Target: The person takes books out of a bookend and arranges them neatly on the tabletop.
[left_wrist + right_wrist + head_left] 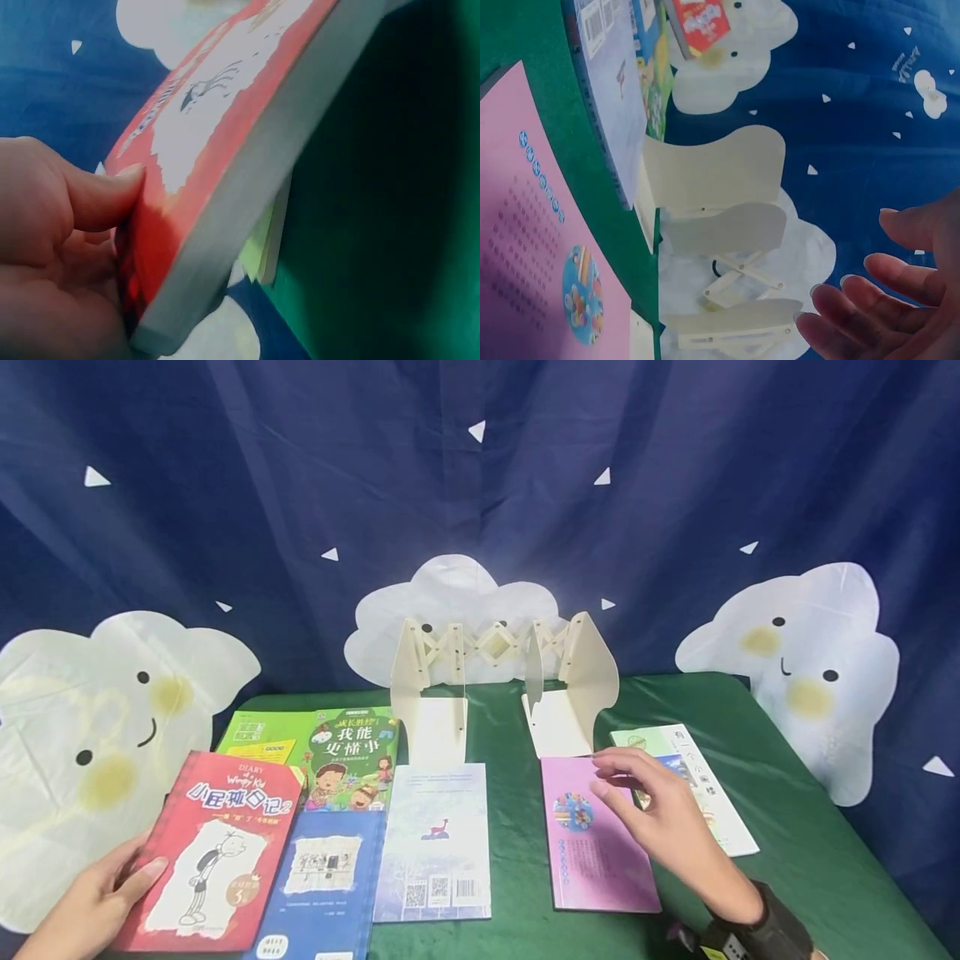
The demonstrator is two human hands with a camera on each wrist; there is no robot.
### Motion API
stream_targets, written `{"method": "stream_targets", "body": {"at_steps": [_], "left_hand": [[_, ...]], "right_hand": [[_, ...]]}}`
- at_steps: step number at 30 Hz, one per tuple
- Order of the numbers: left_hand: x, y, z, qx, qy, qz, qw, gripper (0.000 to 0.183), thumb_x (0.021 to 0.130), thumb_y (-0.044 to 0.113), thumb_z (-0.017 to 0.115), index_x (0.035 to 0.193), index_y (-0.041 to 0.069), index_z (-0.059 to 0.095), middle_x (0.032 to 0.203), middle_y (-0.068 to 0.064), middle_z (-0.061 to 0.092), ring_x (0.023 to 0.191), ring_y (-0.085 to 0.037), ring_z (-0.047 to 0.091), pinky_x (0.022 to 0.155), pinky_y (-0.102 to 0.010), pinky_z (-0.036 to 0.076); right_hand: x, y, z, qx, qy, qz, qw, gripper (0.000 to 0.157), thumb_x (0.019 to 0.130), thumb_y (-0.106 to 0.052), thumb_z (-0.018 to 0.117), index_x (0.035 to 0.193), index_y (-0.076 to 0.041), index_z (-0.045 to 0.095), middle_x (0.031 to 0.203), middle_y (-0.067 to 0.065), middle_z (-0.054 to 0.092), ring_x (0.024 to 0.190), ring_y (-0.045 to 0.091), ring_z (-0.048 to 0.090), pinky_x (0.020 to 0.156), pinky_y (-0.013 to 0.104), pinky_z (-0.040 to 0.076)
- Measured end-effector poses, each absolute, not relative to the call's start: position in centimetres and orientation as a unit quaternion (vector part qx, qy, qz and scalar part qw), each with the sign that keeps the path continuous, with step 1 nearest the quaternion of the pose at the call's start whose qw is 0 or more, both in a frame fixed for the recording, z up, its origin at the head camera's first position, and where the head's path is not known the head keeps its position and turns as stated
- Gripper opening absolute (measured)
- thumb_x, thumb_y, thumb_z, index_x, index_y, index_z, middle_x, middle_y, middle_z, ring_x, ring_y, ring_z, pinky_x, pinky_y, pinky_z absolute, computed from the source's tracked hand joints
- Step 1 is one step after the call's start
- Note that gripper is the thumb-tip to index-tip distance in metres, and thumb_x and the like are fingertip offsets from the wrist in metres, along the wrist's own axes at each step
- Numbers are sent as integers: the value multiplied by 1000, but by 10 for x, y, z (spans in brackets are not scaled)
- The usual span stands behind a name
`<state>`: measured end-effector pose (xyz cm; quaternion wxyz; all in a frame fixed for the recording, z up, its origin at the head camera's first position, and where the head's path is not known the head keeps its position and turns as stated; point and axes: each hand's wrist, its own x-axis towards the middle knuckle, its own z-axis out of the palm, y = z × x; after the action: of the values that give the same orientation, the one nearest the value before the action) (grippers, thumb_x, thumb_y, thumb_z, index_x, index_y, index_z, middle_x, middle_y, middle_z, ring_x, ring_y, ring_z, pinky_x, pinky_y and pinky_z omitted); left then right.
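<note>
My left hand [93,893] grips a red Diary of a Wimpy Kid book [168,860] by its left edge, thumb on the cover. In the left wrist view the book [247,142] is tilted, its thick page edge facing the camera. Over the upper right of a pink book [600,877] hovers my right hand [667,818], fingers loosely bent and holding nothing. The right wrist view shows that hand [892,292] apart from the pink book [532,225]. A white expandable bookend [495,647] stands behind, at the back of the table.
A blue book [322,902] lies partly under the red one. Behind it are green books [352,760]; a pale book [435,843] lies at centre. To the right is a white-and-green book [720,810]. Green cloth [810,827] covers the table before a dark blue curtain [480,527].
</note>
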<state>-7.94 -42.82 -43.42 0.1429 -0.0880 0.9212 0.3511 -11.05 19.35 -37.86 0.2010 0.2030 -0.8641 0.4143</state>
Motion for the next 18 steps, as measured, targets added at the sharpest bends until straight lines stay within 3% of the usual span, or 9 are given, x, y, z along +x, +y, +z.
{"method": "stream_targets", "body": {"at_steps": [6, 13, 18], "left_hand": [[-78, -446, -438, -108, 896, 361, 233, 74, 104, 37, 34, 139, -19, 2, 112, -24, 57, 86, -18, 59, 69, -33, 51], [-72, -466, -446, -91, 887, 377, 250, 73, 105, 36, 35, 138, -21, 5, 117, -22, 56, 89, -9, 56, 72, -29, 50], [-66, -471, -456, -123, 871, 401, 255, 72, 104, 33, 39, 135, -23, 6, 107, -18, 60, 87, -19, 60, 71, -36, 53]], "right_hand": [[-113, 207, -390, 182, -873, 410, 192, 30, 84, -17, 73, 113, -21, 64, 109, -7, 63, 96, 11, 61, 79, 23, 52], [-113, 207, -393, 174, -875, 413, 182, 28, 85, -21, 72, 112, -22, 64, 110, -8, 63, 97, 10, 62, 79, 22, 52], [-113, 208, -394, 184, -875, 403, 194, 28, 85, -19, 72, 112, -22, 64, 109, -7, 64, 95, 9, 62, 77, 23, 52]]}}
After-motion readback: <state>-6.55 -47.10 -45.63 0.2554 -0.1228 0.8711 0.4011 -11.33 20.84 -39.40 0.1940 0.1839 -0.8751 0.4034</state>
